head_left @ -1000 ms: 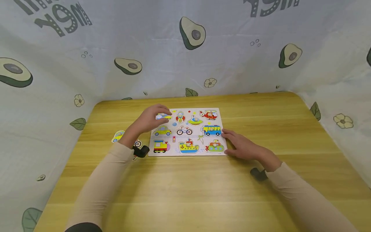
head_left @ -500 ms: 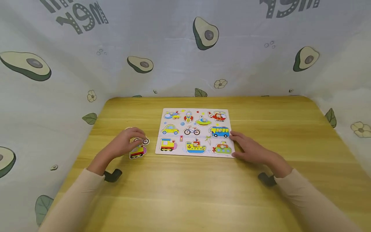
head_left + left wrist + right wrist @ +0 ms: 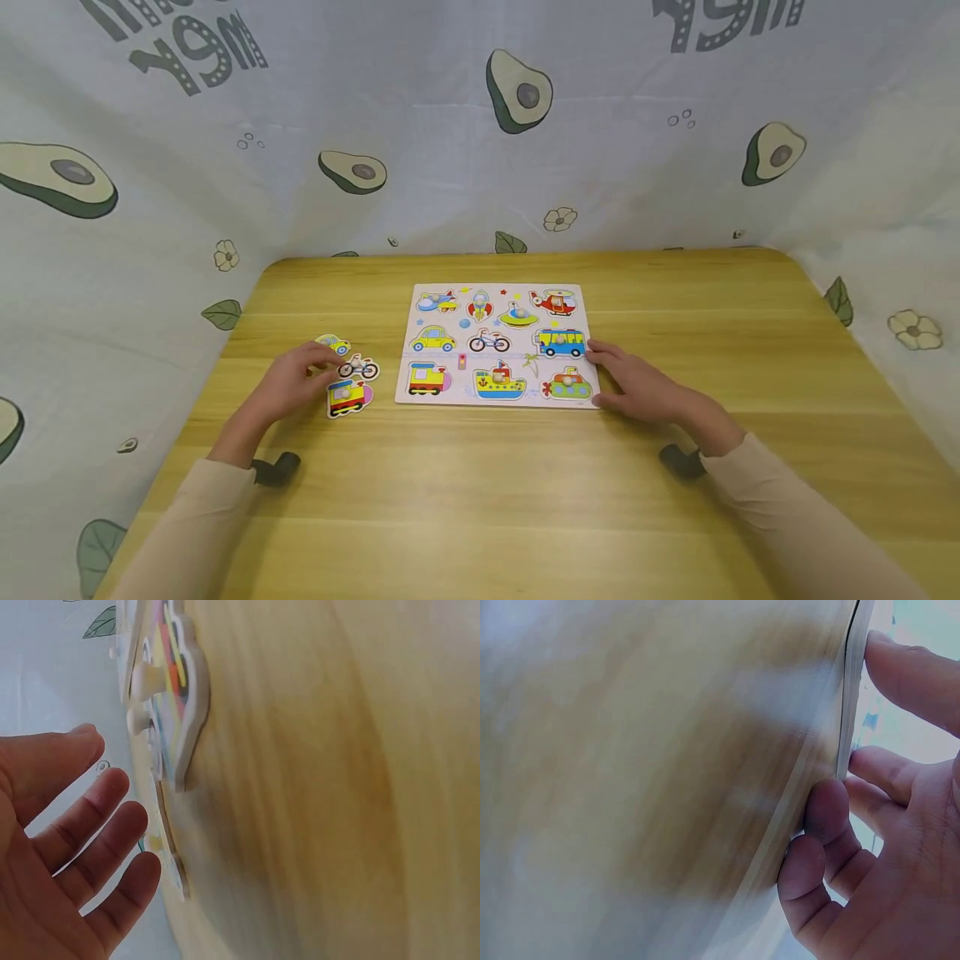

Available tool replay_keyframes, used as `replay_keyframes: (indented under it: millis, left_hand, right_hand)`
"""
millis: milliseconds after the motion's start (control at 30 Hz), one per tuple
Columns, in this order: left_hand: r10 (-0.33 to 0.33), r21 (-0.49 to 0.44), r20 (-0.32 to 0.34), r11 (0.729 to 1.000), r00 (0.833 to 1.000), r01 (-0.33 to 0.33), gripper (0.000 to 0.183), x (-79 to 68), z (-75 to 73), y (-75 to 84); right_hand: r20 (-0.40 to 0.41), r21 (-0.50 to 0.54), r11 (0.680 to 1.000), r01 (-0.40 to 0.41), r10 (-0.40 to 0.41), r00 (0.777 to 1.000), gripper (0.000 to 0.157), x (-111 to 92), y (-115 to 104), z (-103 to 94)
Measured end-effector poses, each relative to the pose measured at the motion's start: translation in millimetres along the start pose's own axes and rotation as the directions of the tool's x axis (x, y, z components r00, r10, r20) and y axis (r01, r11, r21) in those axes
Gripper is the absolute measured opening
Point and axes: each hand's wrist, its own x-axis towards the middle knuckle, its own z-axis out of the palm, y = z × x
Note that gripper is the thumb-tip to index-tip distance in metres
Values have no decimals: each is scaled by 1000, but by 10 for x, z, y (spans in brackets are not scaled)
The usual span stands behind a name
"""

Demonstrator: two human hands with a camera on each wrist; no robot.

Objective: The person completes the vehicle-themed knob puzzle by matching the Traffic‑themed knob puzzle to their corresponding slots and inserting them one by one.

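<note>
My left hand hovers beside three loose puzzle pieces left of the board: a yellow car, a bicycle and a train. In the left wrist view, its thumb and fingers are apart and hold nothing; the knobbed train piece lies beyond them. The wooden peg puzzle board lies flat in the middle of the table. My right hand rests thumb and fingers against the board's right edge; the right wrist view shows those fingers along the rim.
Knobbed airplane, rocket, helicopter, bus, boat and submarine pieces sit in the board. A patterned cloth hangs behind the wooden table.
My left hand has gone from the board's airplane corner back left to the loose pieces, then slightly further left, uncovering them. The right hand has stayed at the board's edge.
</note>
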Motion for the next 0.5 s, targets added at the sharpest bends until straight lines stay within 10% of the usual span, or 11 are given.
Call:
replay_keyframes:
  millis: [500]
  left_hand:
    - [36, 21, 101, 999, 994, -38, 14, -73, 103, -75]
  right_hand:
    - [5, 0, 1000, -12, 12, 1000, 71, 9, -3, 6]
